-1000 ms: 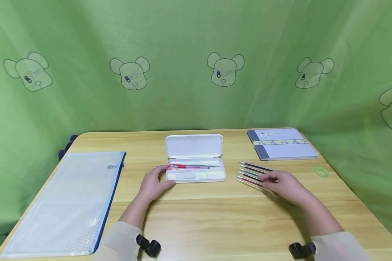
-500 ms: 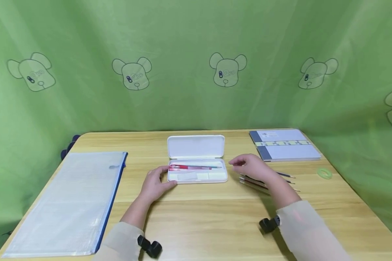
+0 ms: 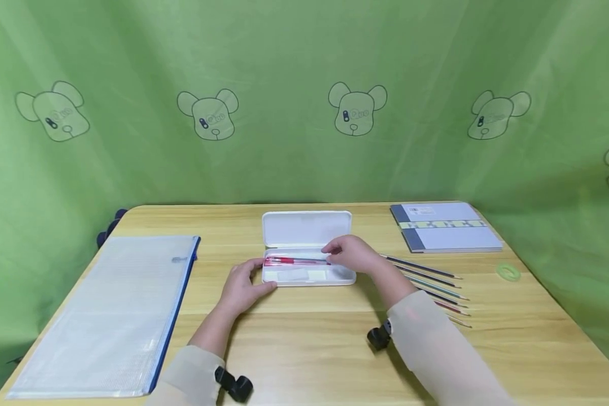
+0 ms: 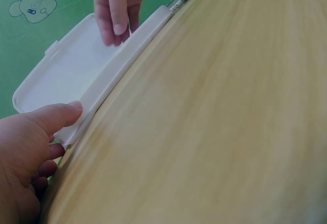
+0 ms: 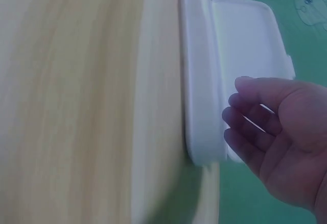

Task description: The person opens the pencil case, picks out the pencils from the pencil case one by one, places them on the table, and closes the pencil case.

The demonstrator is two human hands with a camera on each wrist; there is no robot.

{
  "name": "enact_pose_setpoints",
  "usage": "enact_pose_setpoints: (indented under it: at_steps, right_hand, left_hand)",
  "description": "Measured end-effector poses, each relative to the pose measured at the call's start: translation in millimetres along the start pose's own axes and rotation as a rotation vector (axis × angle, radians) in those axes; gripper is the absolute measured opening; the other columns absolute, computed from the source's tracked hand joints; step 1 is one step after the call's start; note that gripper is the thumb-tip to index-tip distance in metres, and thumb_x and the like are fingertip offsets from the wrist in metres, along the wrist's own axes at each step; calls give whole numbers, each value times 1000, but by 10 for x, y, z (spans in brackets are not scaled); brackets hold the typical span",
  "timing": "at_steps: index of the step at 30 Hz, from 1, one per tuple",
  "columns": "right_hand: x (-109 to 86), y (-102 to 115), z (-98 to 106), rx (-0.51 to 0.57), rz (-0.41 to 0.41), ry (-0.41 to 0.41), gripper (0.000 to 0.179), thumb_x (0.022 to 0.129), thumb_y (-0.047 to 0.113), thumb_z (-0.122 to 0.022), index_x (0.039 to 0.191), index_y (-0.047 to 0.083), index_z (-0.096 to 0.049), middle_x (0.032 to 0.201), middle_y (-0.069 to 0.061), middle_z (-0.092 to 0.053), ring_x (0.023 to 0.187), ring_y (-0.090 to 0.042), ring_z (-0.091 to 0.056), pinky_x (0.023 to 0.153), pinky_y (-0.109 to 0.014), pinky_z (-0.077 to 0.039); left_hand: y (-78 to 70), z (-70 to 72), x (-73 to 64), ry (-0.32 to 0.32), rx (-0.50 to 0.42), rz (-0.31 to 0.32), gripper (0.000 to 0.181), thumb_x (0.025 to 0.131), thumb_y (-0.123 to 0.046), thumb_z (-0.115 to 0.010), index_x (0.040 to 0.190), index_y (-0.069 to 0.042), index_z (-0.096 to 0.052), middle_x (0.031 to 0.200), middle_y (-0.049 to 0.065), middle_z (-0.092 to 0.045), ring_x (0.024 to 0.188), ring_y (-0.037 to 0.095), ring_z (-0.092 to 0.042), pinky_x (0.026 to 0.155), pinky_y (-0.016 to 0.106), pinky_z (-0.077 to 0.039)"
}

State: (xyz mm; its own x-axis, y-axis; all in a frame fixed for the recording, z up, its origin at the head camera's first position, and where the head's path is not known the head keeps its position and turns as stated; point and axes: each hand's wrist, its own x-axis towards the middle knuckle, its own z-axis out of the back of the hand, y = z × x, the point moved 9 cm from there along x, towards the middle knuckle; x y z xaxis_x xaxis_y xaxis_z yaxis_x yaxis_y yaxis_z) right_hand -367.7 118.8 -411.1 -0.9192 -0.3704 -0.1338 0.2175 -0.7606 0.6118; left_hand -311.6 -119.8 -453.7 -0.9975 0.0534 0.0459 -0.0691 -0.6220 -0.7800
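Note:
A white pencil case (image 3: 307,229) lies with its lid raised in the middle of the table. A red-capped pen (image 3: 286,260) and a thin pencil beside it lie in its rear compartment. My left hand (image 3: 243,286) grips the case's left end, the thumb (image 4: 66,116) on the front edge and the fingers round the corner. Over the case's right half hovers my right hand (image 3: 354,254), fingertips close to the far ends of the pen and pencil. In the right wrist view its fingers (image 5: 250,132) are loosely bent, with nothing seen between them and the thumb.
Several pencils (image 3: 426,268) lie fanned out under and beside the right forearm. A notebook (image 3: 449,228) with a patterned band is at the back right, near a pale green ring (image 3: 508,272). A translucent zip pouch (image 3: 106,316) covers the table's left side.
My right hand has left the pencils on the right and moved left over the pencil case. The pencils stay on the table. My left hand keeps its place on the case.

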Motion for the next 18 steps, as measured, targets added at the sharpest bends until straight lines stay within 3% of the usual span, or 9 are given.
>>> enact_pose_setpoints:
  at_steps: [8, 18]
  right_hand:
    - [151, 37, -154, -65, -12, 41, 23, 90, 11, -67, 112, 5, -72, 113, -12, -72, 112, -29, -62, 105, -46, -45]
    - [186, 68, -215, -86, -56, 59, 24, 92, 7, -64, 115, 6, -71, 117, -11, -71, 117, -30, -60, 107, -46, -44]
  left_hand:
    - [7, -5, -6, 0, 6, -1, 67, 80, -34, -79, 136, -7, -55, 129, 12, -62, 116, 29, -53, 103, 47, -44]
    - [19, -4, 10, 1, 4, 8, 67, 80, -34, -79, 137, -8, -55, 130, 11, -62, 115, 28, -52, 102, 46, -45]
